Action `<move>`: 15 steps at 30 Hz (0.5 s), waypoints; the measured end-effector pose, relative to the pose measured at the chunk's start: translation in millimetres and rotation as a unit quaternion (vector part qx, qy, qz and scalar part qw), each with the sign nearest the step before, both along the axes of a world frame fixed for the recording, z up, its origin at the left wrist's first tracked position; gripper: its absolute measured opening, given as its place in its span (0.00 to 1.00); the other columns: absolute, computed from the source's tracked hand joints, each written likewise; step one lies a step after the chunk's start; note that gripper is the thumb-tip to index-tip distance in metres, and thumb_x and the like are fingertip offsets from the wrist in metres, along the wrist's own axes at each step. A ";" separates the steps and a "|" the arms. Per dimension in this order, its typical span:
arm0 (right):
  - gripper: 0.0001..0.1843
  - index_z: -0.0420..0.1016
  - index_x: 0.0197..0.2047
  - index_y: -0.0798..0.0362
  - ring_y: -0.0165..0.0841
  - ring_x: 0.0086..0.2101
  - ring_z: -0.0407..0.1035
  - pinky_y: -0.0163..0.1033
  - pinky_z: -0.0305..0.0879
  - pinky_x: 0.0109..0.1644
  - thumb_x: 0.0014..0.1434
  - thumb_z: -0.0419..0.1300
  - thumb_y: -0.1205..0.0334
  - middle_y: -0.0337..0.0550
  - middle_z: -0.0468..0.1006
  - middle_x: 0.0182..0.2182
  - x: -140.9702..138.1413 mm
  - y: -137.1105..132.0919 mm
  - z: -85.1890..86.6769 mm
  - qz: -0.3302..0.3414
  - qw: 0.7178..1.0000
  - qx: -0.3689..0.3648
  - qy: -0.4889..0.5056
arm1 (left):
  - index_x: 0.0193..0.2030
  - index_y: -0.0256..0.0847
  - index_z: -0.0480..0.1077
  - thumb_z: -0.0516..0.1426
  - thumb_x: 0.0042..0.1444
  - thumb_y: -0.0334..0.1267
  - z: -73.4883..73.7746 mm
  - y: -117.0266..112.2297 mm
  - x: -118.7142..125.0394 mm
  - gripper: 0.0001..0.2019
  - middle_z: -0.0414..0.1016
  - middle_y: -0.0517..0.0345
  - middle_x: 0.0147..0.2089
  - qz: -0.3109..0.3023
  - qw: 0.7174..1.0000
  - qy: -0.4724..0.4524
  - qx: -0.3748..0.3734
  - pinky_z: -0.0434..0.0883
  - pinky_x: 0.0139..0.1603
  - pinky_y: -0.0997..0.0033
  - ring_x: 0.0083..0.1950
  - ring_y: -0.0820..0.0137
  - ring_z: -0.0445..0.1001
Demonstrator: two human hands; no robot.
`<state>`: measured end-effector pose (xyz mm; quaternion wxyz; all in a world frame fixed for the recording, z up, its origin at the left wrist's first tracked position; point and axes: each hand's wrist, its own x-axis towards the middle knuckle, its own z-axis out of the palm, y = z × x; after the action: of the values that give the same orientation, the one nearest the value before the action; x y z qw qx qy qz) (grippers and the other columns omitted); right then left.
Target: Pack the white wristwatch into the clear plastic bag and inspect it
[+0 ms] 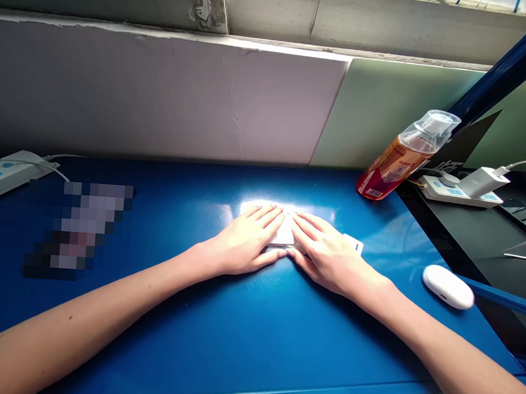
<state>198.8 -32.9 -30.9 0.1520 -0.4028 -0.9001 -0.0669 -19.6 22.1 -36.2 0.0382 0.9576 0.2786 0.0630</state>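
Under my two hands lies a white, flat, card-like thing (282, 233) on the blue table; glare and my fingers hide most of it. My left hand (247, 241) rests palm down over its left part, fingers stretched out and thumb along the near side. From the right, my right hand (325, 249) covers it in the same flat way, its fingers slightly spread. The two thumb tips nearly meet at the near edge. A white card (354, 244) with a dark mark sticks out beyond the back of my right hand.
An orange-red bottle (403, 156) with a clear cap leans at the back right. A white earbud case (448, 287) lies at the right. Power strips (10, 173) stand at both sides, one with a white charger (484, 181). A blurred-out object (80, 232) lies left.
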 end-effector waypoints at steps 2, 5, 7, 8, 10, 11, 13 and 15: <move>0.20 0.74 0.55 0.71 0.54 0.58 0.69 0.56 0.68 0.64 0.68 0.52 0.65 0.68 0.77 0.54 -2.0 -1.0 -0.3 -0.014 1.000 0.014 -0.012 | 0.71 0.28 0.55 0.47 0.67 0.57 -0.1 0.2 0.2 0.36 0.57 0.35 0.72 -0.003 1.000 -0.002 -0.003 0.54 0.72 0.49 0.73 0.49 0.56; 0.20 0.73 0.55 0.71 0.54 0.59 0.69 0.56 0.68 0.63 0.68 0.51 0.66 0.68 0.77 0.54 -2.6 -1.5 -1.3 -0.024 1.000 0.008 -0.004 | 0.71 0.27 0.55 0.49 0.67 0.56 -0.2 0.7 0.7 0.36 0.58 0.34 0.72 -0.001 1.000 -0.005 -0.005 0.54 0.72 0.49 0.73 0.48 0.56; 0.20 0.73 0.56 0.70 0.53 0.60 0.67 0.54 0.67 0.65 0.67 0.52 0.65 0.67 0.76 0.55 -1.1 -0.7 -1.6 -0.016 1.000 -0.012 0.010 | 0.70 0.27 0.56 0.49 0.67 0.56 -0.2 1.0 1.2 0.36 0.58 0.33 0.71 -0.001 1.000 -0.006 -0.002 0.54 0.72 0.50 0.73 0.48 0.57; 0.21 0.73 0.57 0.70 0.52 0.61 0.66 0.54 0.66 0.66 0.67 0.53 0.65 0.67 0.76 0.55 -0.4 -0.2 -1.6 -0.012 1.000 -0.020 0.015 | 0.70 0.27 0.56 0.49 0.67 0.55 -0.1 1.0 1.4 0.36 0.58 0.33 0.71 -0.002 1.000 -0.007 0.000 0.54 0.72 0.50 0.73 0.48 0.57; 0.21 0.72 0.57 0.71 0.53 0.62 0.65 0.53 0.65 0.66 0.66 0.53 0.65 0.69 0.75 0.56 0.1 0.7 -0.8 -0.006 1.000 -0.025 0.016 | 0.70 0.27 0.56 0.49 0.67 0.55 0.1 0.8 1.9 0.35 0.59 0.34 0.71 -0.005 1.000 -0.009 0.004 0.55 0.72 0.50 0.73 0.48 0.57; 0.21 0.72 0.57 0.72 0.54 0.62 0.65 0.54 0.66 0.66 0.66 0.53 0.65 0.70 0.75 0.56 -0.4 0.9 -0.2 -0.004 1.000 -0.023 0.012 | 0.70 0.28 0.56 0.49 0.67 0.55 0.3 0.5 2.1 0.35 0.59 0.34 0.71 -0.005 1.000 -0.011 0.005 0.55 0.72 0.50 0.72 0.49 0.57; 0.21 0.72 0.56 0.73 0.55 0.61 0.66 0.57 0.66 0.65 0.67 0.51 0.66 0.72 0.74 0.56 -2.6 0.4 1.0 -0.002 1.000 -0.013 -0.002 | 0.70 0.28 0.56 0.48 0.67 0.55 0.5 -0.3 2.3 0.35 0.59 0.34 0.71 -0.005 1.000 -0.015 0.006 0.56 0.71 0.50 0.72 0.49 0.58; 0.21 0.71 0.57 0.74 0.56 0.61 0.66 0.58 0.66 0.65 0.67 0.50 0.68 0.74 0.74 0.56 -5.0 -0.4 1.4 -0.005 1.000 -0.006 -0.014 | 0.71 0.28 0.55 0.48 0.67 0.55 0.4 -0.9 2.3 0.35 0.59 0.34 0.71 -0.002 1.000 -0.015 0.006 0.56 0.71 0.49 0.72 0.49 0.58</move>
<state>193.8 -33.3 -29.5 0.1364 -0.4073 -0.9005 -0.0683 -17.2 21.2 -35.8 0.0370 0.9574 0.2753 0.0789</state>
